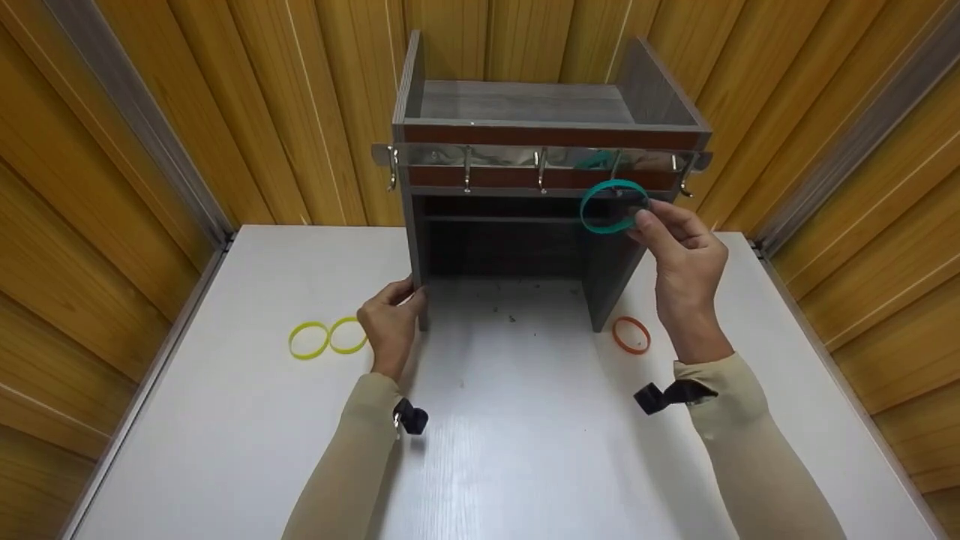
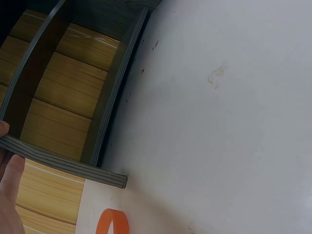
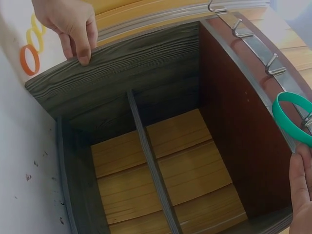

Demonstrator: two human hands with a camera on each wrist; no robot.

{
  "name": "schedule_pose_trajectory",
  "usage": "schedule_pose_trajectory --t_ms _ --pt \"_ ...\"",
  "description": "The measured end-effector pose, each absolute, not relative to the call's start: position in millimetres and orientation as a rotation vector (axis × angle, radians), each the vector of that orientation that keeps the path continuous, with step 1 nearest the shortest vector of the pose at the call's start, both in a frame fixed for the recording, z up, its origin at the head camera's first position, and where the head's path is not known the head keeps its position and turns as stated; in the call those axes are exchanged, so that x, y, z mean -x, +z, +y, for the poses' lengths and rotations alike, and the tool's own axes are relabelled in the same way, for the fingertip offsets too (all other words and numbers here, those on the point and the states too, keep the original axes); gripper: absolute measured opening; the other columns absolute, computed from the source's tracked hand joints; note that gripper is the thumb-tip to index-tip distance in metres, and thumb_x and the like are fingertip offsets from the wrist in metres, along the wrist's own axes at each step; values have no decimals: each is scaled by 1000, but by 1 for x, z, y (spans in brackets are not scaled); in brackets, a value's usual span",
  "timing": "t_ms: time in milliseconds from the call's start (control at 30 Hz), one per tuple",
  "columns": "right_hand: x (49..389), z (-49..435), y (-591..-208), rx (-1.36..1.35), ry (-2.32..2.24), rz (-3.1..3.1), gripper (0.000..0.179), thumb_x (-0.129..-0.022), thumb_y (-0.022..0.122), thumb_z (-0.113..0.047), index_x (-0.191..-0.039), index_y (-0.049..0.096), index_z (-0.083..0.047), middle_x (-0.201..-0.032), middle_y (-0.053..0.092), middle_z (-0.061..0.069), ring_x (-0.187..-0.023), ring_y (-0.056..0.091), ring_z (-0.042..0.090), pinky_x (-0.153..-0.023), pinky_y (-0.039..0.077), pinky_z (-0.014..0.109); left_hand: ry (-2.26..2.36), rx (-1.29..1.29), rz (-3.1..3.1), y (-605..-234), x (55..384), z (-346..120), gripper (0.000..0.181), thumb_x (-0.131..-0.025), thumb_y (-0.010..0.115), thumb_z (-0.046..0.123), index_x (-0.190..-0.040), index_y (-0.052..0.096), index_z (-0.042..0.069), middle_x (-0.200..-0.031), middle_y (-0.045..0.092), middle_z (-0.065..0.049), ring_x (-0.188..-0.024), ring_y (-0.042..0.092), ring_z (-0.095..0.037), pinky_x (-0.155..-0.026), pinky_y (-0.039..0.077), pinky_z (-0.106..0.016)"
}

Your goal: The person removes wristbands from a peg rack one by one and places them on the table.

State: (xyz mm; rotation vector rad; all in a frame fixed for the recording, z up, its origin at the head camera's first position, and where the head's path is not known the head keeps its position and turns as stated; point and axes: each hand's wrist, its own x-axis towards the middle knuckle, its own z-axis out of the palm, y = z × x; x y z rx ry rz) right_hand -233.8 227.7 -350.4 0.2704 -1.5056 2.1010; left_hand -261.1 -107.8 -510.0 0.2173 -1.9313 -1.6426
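My right hand [image 1: 686, 259] pinches a thin teal ring [image 1: 613, 206] between thumb and fingers, in front of the hook strip's right part. In the right wrist view the teal ring [image 3: 287, 122] lies close to a metal hook [image 3: 308, 119]; whether they touch I cannot tell. My left hand [image 1: 391, 319] grips the front edge of the left side panel [image 1: 416, 247] of a grey wooden shelf. The hook strip [image 1: 502, 157] runs across the shelf's reddish-brown front board and carries several silver hooks, bare where visible.
Two yellow rings [image 1: 308, 340] lie left of my left hand. An orange ring [image 1: 631, 335] lies by the shelf's right foot. Another orange ring [image 3: 29, 60], hidden in the head view, lies near the left panel. Wood-patterned walls [image 1: 112, 187] enclose the white table [image 1: 510, 450].
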Motion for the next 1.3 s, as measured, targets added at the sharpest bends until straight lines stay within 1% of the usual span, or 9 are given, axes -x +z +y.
schedule_pose_trajectory --t_ms 267,533,700,800,900,1133,1300 --pt "226 234 -349 -291 2141 -1448 20 -95 75 7 -114 73 13 -100 76 19 -89 77 24 -89 63 34 -1640 -186 -1933 -510 261 -108 16 -83 85 -2 -99 84 2 -95 81 -10 -91 79 -26 -70 58 -15" --pt "215 244 -352 -326 2157 -1436 23 -96 73 8 -117 70 17 -106 75 24 -96 76 29 -93 61 38 -1617 -161 -1928 -510 261 -106 16 -83 86 -3 -99 85 2 -94 81 -10 -90 79 -25 -70 58 -16" --pt "209 253 -358 -316 2161 -1426 24 -96 73 10 -118 69 18 -105 75 24 -93 77 29 -92 61 38 -1631 -174 -1925 -511 261 -105 17 -83 86 -3 -99 85 2 -95 81 -10 -90 79 -25 -71 58 -16" --pt "207 259 -363 -294 2173 -1417 24 -95 73 11 -117 68 19 -104 75 23 -92 77 28 -92 61 37 -1633 -176 -1920 -510 261 -105 17 -83 86 -4 -98 85 2 -94 81 -10 -89 79 -24 -70 58 -15" --pt "205 264 -371 -260 2170 -1434 25 -95 74 10 -117 69 18 -105 75 23 -94 77 27 -92 61 37 -1641 -180 -1917 -510 260 -106 16 -83 86 -4 -98 84 1 -95 81 -11 -90 79 -25 -70 58 -15" --pt "202 280 -391 -124 2119 -1525 27 -95 77 3 -118 70 15 -108 76 21 -97 77 26 -93 60 36 -1645 -193 -1927 -509 259 -105 17 -83 86 -3 -99 84 1 -95 81 -11 -91 79 -26 -70 58 -16" --pt "199 294 -404 -27 2126 -1536 29 -94 79 2 -119 70 14 -109 76 20 -99 77 25 -92 60 35 -1644 -199 -1933 -509 259 -106 17 -83 85 -2 -99 84 2 -95 81 -10 -91 79 -26 -70 58 -16"
